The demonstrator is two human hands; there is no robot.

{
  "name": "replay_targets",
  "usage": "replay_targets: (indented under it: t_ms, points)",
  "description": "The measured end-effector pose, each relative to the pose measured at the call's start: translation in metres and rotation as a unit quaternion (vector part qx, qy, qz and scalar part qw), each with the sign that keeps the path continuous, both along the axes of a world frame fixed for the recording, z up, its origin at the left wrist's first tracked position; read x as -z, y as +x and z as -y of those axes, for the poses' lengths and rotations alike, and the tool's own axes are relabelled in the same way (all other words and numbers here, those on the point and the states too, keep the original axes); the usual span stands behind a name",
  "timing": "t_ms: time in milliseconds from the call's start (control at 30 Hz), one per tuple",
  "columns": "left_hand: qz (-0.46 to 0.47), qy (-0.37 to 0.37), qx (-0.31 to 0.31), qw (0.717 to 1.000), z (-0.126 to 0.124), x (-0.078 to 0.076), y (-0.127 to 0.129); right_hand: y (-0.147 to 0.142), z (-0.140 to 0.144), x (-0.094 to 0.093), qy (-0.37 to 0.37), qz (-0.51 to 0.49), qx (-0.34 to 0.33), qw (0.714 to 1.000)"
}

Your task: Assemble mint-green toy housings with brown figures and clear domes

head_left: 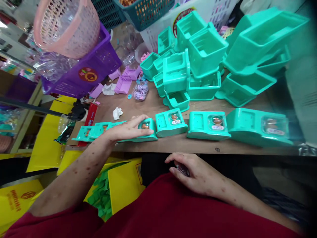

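Note:
My left hand [126, 130] lies over a teal plastic case [153, 135], its thumb along the near side and its fingers over the far edge. An oval window with something brown inside shows between thumb and fingers. More teal cases [170, 123] stand in a row along the table's front edge, left and right of this hand; several have a clear window and a small white label. Below the table edge, above my lap, my right hand [192, 172] is curled around a small, shiny clear-and-dark piece [182, 169], mostly hidden by the fingers.
Open teal housings [175, 71] are heaped at the back of the table [138, 145]. Behind on the left, a pink basket [86, 29] sits on a purple crate [86, 72]. Lilac parts [123, 84] and a crumpled tissue [117, 113] lie nearby. A yellow box [123, 188] holds green pieces below.

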State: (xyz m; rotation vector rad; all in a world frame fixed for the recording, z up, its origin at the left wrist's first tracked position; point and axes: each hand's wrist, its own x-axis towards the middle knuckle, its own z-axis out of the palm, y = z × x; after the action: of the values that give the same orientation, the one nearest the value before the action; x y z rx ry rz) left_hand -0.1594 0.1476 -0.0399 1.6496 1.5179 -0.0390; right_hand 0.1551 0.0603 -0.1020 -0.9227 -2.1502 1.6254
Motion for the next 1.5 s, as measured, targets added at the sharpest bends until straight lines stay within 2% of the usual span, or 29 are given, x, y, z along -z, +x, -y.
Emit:
replay_targets:
  t_ms: [133,233,400,467,533,600,667,733,800,867,933,1033,1100,1233,1333,1500]
  points:
    - [0.045,0.044,-0.102,0.993,0.001,0.015,0.002,0.007,0.005,0.002,-0.016,0.002,0.008,1.000]
    - [0.050,0.080,-0.115,0.989,0.006,0.025,0.005,0.010,0.009,0.003,-0.026,0.007,0.004,1.000]
    - [0.087,0.080,-0.140,0.983,0.007,0.031,0.008,0.008,0.010,0.000,-0.039,0.012,0.004,0.999]
    - [0.088,0.087,-0.153,0.980,0.007,0.034,0.012,0.006,0.014,-0.002,-0.063,0.002,0.014,0.998]
    - [0.082,0.106,-0.167,0.977,0.008,0.034,0.018,0.005,0.020,-0.002,-0.125,-0.024,0.034,0.991]
    - [0.067,0.140,-0.177,0.972,0.012,0.028,0.022,0.005,0.027,0.003,-0.241,-0.055,0.059,0.967]
    - [0.049,0.219,-0.188,0.956,0.022,0.014,0.026,0.003,0.028,0.009,-0.373,-0.097,0.107,0.917]
    - [0.047,0.351,-0.169,0.920,0.046,-0.004,0.035,-0.003,0.025,0.009,-0.428,-0.136,0.155,0.880]
    - [0.073,0.436,-0.117,0.889,0.081,-0.020,0.048,-0.012,0.021,-0.001,-0.435,-0.169,0.180,0.866]
    - [0.119,0.413,-0.069,0.900,0.119,-0.029,0.060,-0.027,0.017,-0.018,-0.432,-0.194,0.186,0.861]
    - [0.160,0.358,-0.058,0.918,0.149,-0.031,0.066,-0.046,0.015,-0.035,-0.433,-0.213,0.193,0.854]
    - [0.177,0.343,-0.130,0.913,0.172,-0.025,0.062,-0.078,0.015,-0.052,-0.444,-0.236,0.200,0.841]
    - [0.175,0.349,-0.170,0.905,0.179,-0.021,0.054,-0.095,0.018,-0.056,-0.439,-0.261,0.186,0.839]
    - [0.150,0.363,-0.166,0.905,0.186,-0.014,0.038,-0.116,0.023,-0.056,-0.402,-0.289,0.186,0.849]
    - [0.162,0.378,-0.173,0.895,0.189,-0.010,0.031,-0.121,0.025,-0.057,-0.407,-0.277,0.199,0.847]
    - [0.249,0.334,-0.191,0.889,0.189,-0.001,0.015,-0.124,0.026,-0.057,-0.447,-0.300,0.218,0.814]
